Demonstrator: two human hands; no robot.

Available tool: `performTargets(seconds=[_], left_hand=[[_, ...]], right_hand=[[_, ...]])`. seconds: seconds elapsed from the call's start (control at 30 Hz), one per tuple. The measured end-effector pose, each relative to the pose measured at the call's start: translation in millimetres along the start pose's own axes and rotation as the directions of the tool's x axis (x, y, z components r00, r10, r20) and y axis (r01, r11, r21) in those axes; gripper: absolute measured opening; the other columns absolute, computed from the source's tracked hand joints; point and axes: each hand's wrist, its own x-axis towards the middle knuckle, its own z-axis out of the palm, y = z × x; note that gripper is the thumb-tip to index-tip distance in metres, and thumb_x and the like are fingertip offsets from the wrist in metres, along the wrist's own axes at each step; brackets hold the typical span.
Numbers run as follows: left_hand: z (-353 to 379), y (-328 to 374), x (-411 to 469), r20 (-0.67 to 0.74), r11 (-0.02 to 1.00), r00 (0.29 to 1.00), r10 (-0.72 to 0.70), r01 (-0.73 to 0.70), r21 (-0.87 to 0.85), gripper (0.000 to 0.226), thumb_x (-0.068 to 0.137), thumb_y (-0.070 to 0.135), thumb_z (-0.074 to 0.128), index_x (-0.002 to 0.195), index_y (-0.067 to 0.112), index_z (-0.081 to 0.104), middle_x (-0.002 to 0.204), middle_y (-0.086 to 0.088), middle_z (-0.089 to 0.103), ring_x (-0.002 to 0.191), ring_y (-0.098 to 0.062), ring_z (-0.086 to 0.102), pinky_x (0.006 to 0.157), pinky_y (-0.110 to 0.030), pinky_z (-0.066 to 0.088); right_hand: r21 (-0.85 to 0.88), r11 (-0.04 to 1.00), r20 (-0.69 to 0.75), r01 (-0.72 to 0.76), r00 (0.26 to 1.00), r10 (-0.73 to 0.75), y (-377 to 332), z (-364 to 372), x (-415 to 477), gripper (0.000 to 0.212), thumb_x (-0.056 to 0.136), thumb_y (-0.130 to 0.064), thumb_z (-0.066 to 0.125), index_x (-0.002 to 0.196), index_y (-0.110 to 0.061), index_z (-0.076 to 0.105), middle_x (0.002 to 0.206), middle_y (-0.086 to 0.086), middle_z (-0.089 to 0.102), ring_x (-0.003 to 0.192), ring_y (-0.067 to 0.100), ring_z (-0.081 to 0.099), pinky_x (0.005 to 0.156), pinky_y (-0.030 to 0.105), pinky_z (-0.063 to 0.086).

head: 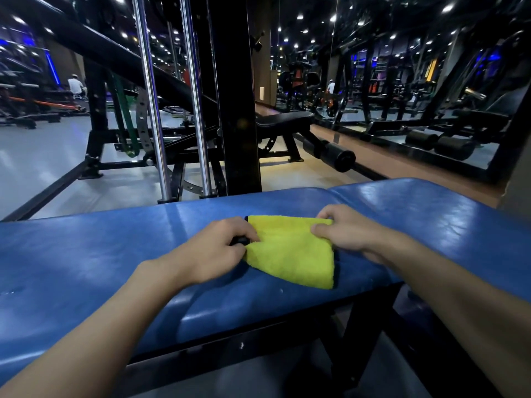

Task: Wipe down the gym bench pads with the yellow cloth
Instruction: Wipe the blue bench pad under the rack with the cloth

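Two hands hold the yellow cloth, which lies folded on the long blue pad in the middle of the frame. The left hand pinches its left edge with curled fingers, and the right hand pinches its upper right corner the same way. They seem to be fixing the fold, so most wiping, here and on the right pad, looks left to do.

Beyond the grip: black steel upright and two chrome guide rods. Farther back, black flat bench on glossy floor. Ceiling spotlights lit overhead; room dim.
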Motion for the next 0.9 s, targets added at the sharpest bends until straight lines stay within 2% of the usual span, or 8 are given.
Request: performTargets(seconds=[0.17,0.33,0.47,0.57,0.63,0.7,0.8,0.9], left_hand=[[-1,-2,-1,0.011,1.000,1.000,0.005,-0.006,0.017,0.052,0.071,0.016,0.034,0.108,0.013,0.071,0.120,0.002,0.063,0.118,-0.014,0.055,0.105,-0.028,0.040],[-2,-3,-6,-0.025,0.999,0.999,0.040,-0.041,-0.035,0.054,0.075,0.015,0.032,0.113,0.015,0.070,0.121,0.004,0.062,0.116,-0.008,0.054,0.102,-0.022,0.040],[-4,-5,-4,-0.176,0.993,0.983,0.043,-0.062,-0.101,0.048,0.079,0.016,0.034,0.113,0.025,0.067,0.117,0.008,0.066,0.111,-0.006,0.057,0.099,-0.029,0.046],[-3,0,-2,-0.196,0.993,0.980,0.041,-0.061,-0.097,0.052,0.082,0.019,0.036,0.126,0.023,0.064,0.116,0.010,0.066,0.108,-0.008,0.058,0.097,-0.028,0.046],[0,1,-3,-0.122,0.999,0.992,0.043,-0.047,-0.026,0.052,0.084,0.020,0.041,0.133,0.023,0.060,0.125,0.010,0.062,0.115,-0.006,0.054,0.100,-0.014,0.038],[2,-4,-3,-0.072,1.000,0.997,0.007,-0.005,0.027,0.051,0.089,0.010,0.049,0.138,0.021,0.056,0.135,0.008,0.055,0.124,-0.006,0.048,0.101,-0.007,0.029],[-1,-15,-3,-0.024,0.989,0.996,-0.091,0.094,0.118,0.052,0.093,0.003,0.047,0.140,0.023,0.053,0.137,0.008,0.053,0.127,-0.012,0.048,0.101,-0.018,0.032],[-3,-25,-3,0.028,0.965,0.989,-0.146,0.136,0.223,0.056,0.092,0.005,0.045,0.142,0.029,0.050,0.128,0.001,0.063,0.118,-0.022,0.056,0.099,-0.032,0.044]], right_hand=[[-0.056,0.998,0.050,0.037,0.998,-0.034,-3,7,0,0.026,0.096,-0.042,0.060,0.101,-0.018,0.051,0.104,-0.002,0.053,0.094,0.015,0.051,0.063,0.025,0.034],[0.214,0.977,0.006,0.023,1.000,-0.025,-3,8,3,0.024,0.090,-0.025,0.072,0.084,-0.016,0.050,0.090,0.005,0.053,0.080,0.018,0.050,0.065,0.029,0.036],[0.284,0.933,-0.258,0.219,0.955,-0.146,-16,3,6,0.022,0.091,-0.020,0.070,0.082,-0.016,0.050,0.082,0.003,0.048,0.075,0.017,0.045,0.060,0.029,0.034],[0.175,0.939,-0.444,0.297,0.875,-0.194,-27,-9,5,0.015,0.093,-0.021,0.067,0.093,-0.014,0.054,0.093,-0.001,0.051,0.083,0.014,0.048,0.062,0.022,0.036],[-0.154,0.974,-0.335,0.164,0.919,-0.208,-21,-9,1,0.013,0.094,-0.017,0.062,0.101,-0.018,0.051,0.102,0.002,0.049,0.093,0.019,0.050,0.076,0.021,0.042],[-0.550,0.828,-0.164,0.107,0.959,-0.232,-12,-2,-4,0.027,0.094,-0.018,0.055,0.118,-0.027,0.049,0.119,0.001,0.045,0.117,0.025,0.043,0.099,0.037,0.034],[-0.474,0.797,0.082,0.374,0.920,-0.383,-13,18,-17,0.037,0.097,-0.046,0.045,0.130,-0.033,0.054,0.130,-0.004,0.050,0.126,0.019,0.041,0.110,0.047,0.029],[-0.603,0.704,0.252,0.376,0.927,-0.279,-6,42,-22,0.087,0.080,-0.085,0.002,0.148,-0.040,0.033,0.157,-0.008,0.026,0.148,0.018,0.017,0.119,0.048,0.009]])
